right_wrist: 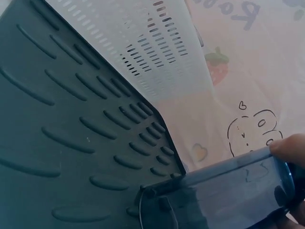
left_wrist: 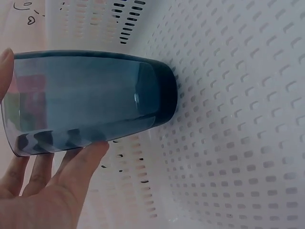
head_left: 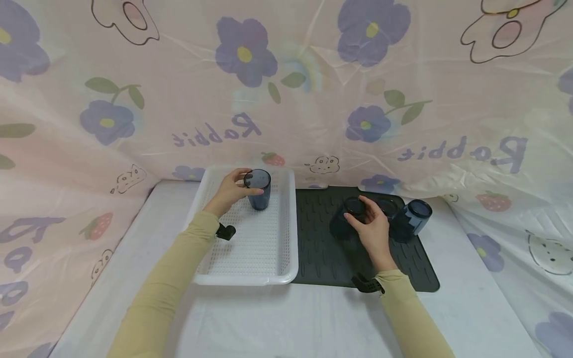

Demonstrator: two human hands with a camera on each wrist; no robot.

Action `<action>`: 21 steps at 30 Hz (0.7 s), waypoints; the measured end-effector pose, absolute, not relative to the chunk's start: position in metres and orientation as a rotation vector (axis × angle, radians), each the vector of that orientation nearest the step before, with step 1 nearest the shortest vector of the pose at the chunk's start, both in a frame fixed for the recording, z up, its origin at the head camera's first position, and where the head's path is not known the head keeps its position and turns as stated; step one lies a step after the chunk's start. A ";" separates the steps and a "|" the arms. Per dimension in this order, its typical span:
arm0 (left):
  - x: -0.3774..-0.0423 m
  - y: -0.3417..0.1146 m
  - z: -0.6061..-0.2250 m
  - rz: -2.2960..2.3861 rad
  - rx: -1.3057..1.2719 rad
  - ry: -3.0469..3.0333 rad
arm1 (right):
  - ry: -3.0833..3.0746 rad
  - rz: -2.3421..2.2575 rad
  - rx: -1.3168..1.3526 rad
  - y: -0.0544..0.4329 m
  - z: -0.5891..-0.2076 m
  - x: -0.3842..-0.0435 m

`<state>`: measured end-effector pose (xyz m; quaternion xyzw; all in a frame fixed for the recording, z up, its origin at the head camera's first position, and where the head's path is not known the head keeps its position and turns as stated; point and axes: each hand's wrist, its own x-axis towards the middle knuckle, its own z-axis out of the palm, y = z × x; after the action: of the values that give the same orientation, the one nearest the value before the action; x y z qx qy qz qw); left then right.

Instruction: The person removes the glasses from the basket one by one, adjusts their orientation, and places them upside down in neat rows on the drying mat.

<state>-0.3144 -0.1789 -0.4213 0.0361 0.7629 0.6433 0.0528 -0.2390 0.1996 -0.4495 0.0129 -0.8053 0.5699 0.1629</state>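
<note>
In the head view my left hand (head_left: 233, 191) grips a clear blue tumbler (head_left: 259, 195) near its rim, inside the far end of a white perforated basket (head_left: 293, 223). The tumbler (left_wrist: 86, 100) is upright, its thick base close over the basket floor in the left wrist view. Thumb and fingers of my right hand (head_left: 373, 228) hold a second blue tumbler (head_left: 340, 221) near its base. That tumbler (right_wrist: 224, 195) is upside down, rim at the dark ribbed mat (right_wrist: 71, 119). Another inverted tumbler (head_left: 409, 221) is right of the hand, with one more (head_left: 388, 206) partly hidden behind it.
The basket stands left of the dark mat (head_left: 318, 263) on a white-covered table (head_left: 268, 323). A pink curtain (head_left: 304, 124) with printed flowers hangs close behind both and along the sides.
</note>
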 end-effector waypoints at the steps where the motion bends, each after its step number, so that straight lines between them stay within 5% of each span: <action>1: -0.314 -0.179 -0.421 1.956 0.109 2.318 | -2.300 1.623 0.033 0.200 -0.449 -0.239; 21: -0.307 -0.184 -0.416 1.887 0.021 2.366 | -2.375 1.649 0.104 0.204 -0.439 -0.238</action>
<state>-0.3073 -0.1844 -0.4165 0.0068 0.7804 0.6226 0.0575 -0.2384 0.2036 -0.4394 0.0357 -0.8147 0.5654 0.1238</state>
